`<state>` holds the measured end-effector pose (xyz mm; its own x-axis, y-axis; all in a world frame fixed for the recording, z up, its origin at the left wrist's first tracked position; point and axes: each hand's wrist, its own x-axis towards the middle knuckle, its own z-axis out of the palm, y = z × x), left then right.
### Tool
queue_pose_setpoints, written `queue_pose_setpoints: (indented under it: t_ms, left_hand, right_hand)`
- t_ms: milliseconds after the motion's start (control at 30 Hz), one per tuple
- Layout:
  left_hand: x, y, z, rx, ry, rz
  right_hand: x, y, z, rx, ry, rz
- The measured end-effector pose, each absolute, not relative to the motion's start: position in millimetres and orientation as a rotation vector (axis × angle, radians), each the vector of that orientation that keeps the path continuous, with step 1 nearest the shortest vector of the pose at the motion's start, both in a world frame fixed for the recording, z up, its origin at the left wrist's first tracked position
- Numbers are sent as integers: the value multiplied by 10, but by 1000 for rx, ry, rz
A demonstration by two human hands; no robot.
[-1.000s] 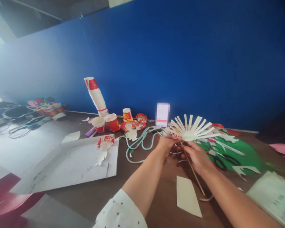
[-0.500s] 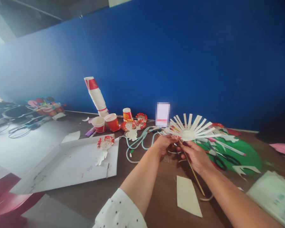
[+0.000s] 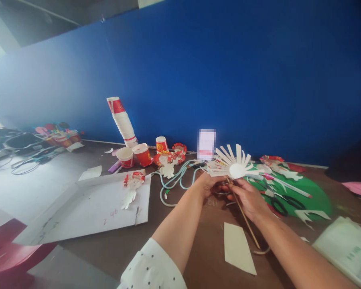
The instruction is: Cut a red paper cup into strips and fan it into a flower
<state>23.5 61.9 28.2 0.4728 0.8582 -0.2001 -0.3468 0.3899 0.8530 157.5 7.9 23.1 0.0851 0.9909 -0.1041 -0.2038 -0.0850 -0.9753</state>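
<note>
A white paper cup cut into strips is spread out like a flower, its round base towards me. My left hand pinches its lower left strips. My right hand is closed round a thin wooden stick that slants down to the right. The stick's upper end meets the underside of the cut cup, but the fingers hide how they join. Below the hands lies a cream paper piece. Scissors rest on a green round sheet to the right.
Red and white paper cups and a leaning cup stack stand near the blue partition. A paper doll lies on a white board. Looped pale cable lies left of the hands. A plastic packet sits at right.
The cut cup has turned in my hands, so its round base faces me more and its strips fan further left. The stick and both forearms have hardly moved.
</note>
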Motion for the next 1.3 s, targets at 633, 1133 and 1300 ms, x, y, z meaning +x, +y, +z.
queue_pose_setpoints:
  t_ms: [633, 1133, 1300]
  left_hand:
    - [306, 607, 246, 858, 681, 1038]
    - [318, 657, 178, 880, 794, 997]
    - [311, 633, 213, 899, 815, 975]
  right_hand:
    - [1531, 49, 291, -1147, -896, 1309]
    - [1517, 39, 324, -1139, -833, 1357]
    - [1534, 44, 299, -1152, -848, 1357]
